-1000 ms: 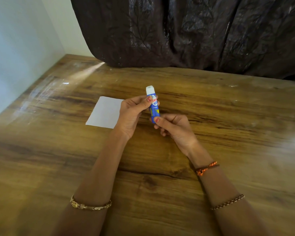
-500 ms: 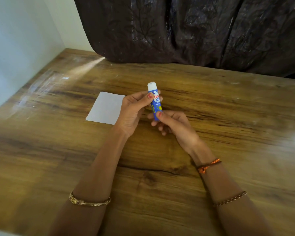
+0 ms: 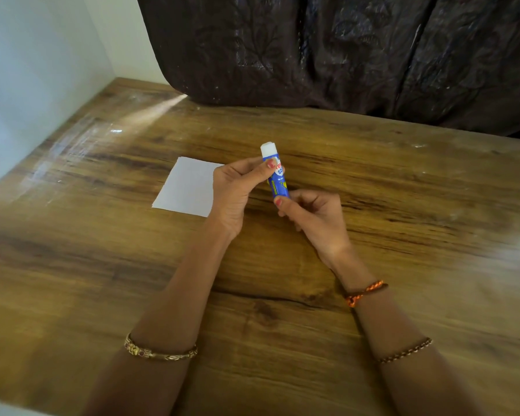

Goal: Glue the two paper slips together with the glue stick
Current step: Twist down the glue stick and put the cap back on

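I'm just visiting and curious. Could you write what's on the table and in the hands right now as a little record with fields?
Surface: brown wood-grain table
Tool: blue glue stick with white tip, held nearly upright above the table
Left hand: grips the stick's upper body
Right hand: pinches the stick's base
Paper: white square paper, flat on the table, beside the left hand; whether it is one slip or two stacked is unclear
Backdrop: dark patterned curtain
Glue on paper: none visible

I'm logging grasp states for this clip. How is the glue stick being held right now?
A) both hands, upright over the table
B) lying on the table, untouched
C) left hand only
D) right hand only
A: the left hand grips the glue stick near its top while the right hand pinches its base.
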